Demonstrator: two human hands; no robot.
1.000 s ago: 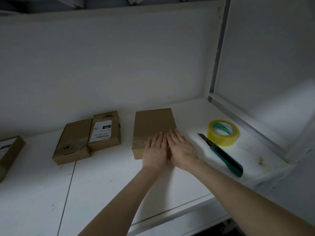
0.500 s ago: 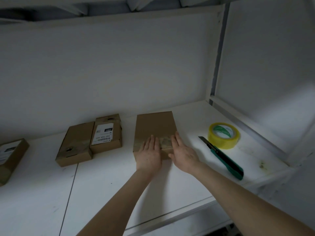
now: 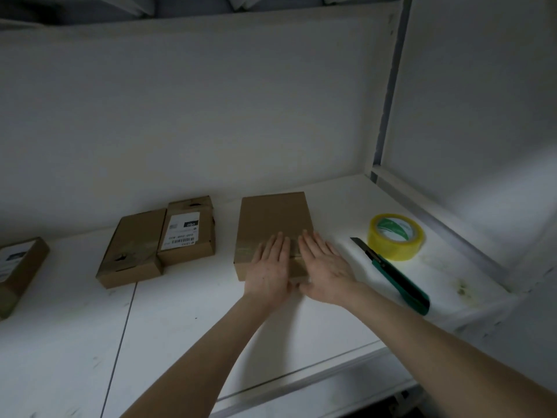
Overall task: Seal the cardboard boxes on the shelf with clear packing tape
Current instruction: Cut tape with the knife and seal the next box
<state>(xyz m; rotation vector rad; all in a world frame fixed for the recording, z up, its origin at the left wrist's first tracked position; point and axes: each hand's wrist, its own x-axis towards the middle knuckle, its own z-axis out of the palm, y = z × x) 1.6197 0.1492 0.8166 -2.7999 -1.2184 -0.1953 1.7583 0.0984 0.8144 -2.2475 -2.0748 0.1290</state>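
Flat on the near half of the box (image 3: 272,215): left hand (image 3: 268,268) and right hand (image 3: 327,267), side by side, palms down, fingers straight and close together, gripping nothing. Between the two hands, a narrow band of bare cardboard. Across the box at the fingertips, a faint glossy strip (image 3: 245,248), reaching its left edge. Beneath the box, a white shelf (image 3: 180,327).

Just right of the box and apart from it, a green knife (image 3: 394,274), lying slantwise, dark tip toward the back. Farther right of the box, beyond the knife's tip, the yellowish tape (image 3: 395,236), lying flat; touching the knife or not, hard to tell.

Left of the box, apart from it, a labelled box (image 3: 188,232) with a white barcode sticker; hard against that one's far side, a plain box (image 3: 135,248) with a dark torn patch. Far left of the box, cut by the frame edge, an end box (image 3: 21,273) with a white label.
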